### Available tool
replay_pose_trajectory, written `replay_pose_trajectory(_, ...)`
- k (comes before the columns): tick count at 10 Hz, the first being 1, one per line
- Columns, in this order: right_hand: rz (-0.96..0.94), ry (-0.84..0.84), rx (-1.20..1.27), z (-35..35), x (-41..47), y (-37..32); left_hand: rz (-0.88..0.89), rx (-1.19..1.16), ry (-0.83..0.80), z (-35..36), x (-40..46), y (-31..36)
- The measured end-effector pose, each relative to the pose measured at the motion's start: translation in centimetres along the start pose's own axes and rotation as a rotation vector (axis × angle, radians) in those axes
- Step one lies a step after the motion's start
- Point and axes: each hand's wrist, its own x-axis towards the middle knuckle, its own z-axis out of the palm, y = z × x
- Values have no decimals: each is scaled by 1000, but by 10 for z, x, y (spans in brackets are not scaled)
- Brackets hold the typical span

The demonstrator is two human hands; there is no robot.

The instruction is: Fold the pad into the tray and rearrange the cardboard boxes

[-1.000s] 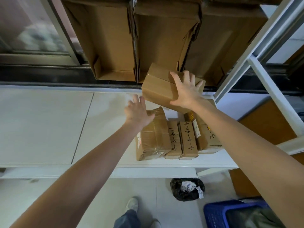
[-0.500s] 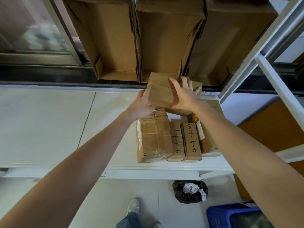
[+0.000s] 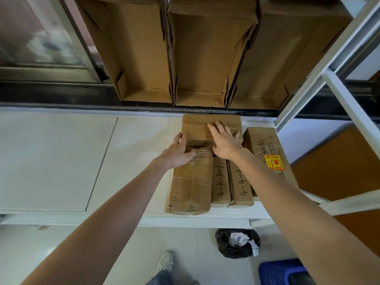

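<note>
A flat brown cardboard box [image 3: 197,128] lies at the back of the white shelf [image 3: 61,161], behind a row of parcels. My left hand [image 3: 177,150] presses against its left edge, thumb over the taped parcel [image 3: 190,182]. My right hand [image 3: 225,140] lies flat on the box top, fingers spread. Two narrow boxes with handwritten numbers, "4-3-3001" [image 3: 221,182] and "4-4-…" [image 3: 241,186], stand beside the taped parcel. A larger box [image 3: 273,153] with a yellow and red fragile sticker lies at the right. No pad or tray is in view.
Three open cardboard cartons [image 3: 144,48] hang side by side above the shelf's back edge. A white metal rack frame [image 3: 349,87] rises at the right. On the floor below are a black rubbish bag [image 3: 236,242] and a blue crate [image 3: 283,272]. My shoe [image 3: 165,262] shows at the bottom.
The box, held tilted in the air by my right hand, has come down flat onto the back of the shelf. My left hand moved up to its left edge.
</note>
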Motion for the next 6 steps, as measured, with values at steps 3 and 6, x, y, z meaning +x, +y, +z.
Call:
replay_pose_trajectory(3,3,22,22,-5,-11,4,19,215,88,-2,-7,-6)
replay_pose_trajectory(6,-46,90,44,-26,-47,-6,80,209,179,-11,-33,1)
